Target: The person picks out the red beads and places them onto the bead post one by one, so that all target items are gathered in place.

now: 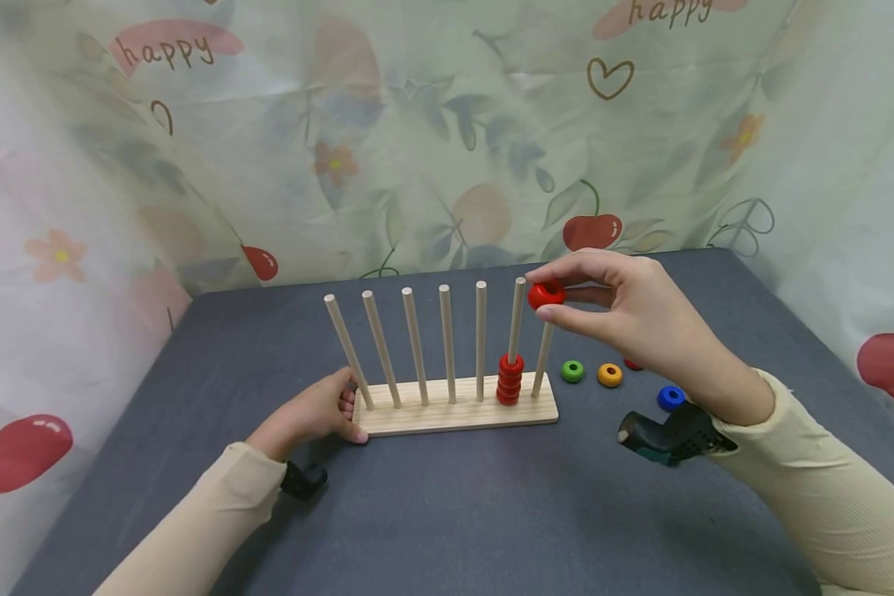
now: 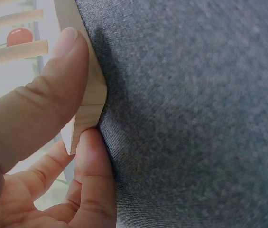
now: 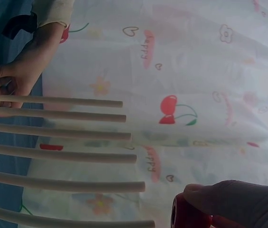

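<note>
While a red ring (image 1: 545,295) is hovering near the tops of the rightmost pegs (image 1: 516,323), the right hand (image 1: 633,302) is pinching it between thumb and fingers. Red rings (image 1: 510,386) are sitting stacked on the rack (image 1: 432,419), whose left end the left hand (image 1: 314,411) is gripping likewise. Loose rings (image 1: 609,383) are lying alongside on the table (image 1: 454,513).

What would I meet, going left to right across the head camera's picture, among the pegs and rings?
Five bare pegs, stack of red rings, held red ring, green ring, orange ring, partly hidden red ring, blue ring.
</note>
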